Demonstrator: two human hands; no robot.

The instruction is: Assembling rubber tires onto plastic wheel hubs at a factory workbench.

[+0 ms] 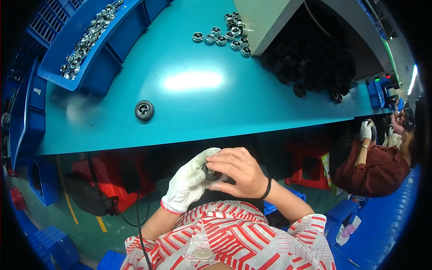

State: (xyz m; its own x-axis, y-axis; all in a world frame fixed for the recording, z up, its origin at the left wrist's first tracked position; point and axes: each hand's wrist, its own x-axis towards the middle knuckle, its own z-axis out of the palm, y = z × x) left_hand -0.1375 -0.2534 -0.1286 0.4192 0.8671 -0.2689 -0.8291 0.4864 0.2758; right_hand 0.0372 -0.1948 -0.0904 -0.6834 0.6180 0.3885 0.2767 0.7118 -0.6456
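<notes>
My left hand (pixel 186 183), in a white knitted glove with a red cuff, and my bare right hand (pixel 242 173) meet in front of my chest. Between them is a small black tyre (pixel 211 173), mostly hidden by the fingers. A grey bit shows at its middle, but I cannot tell what it is. Both hands are closed around the tyre, just off the table's near edge. On the turquoise table (pixel 189 121) lies a wheel (pixel 144 110) with a black tyre and a silver spoked hub.
Several chrome hubs (pixel 221 40) lie at the table's far middle. Black tyres (pixel 310 67) are heaped beneath a grey chute at the right. A blue bin (pixel 96 67) at the far left holds more hubs. Red stools (pixel 308 166) stand below; a co-worker (pixel 373 168) sits at the right.
</notes>
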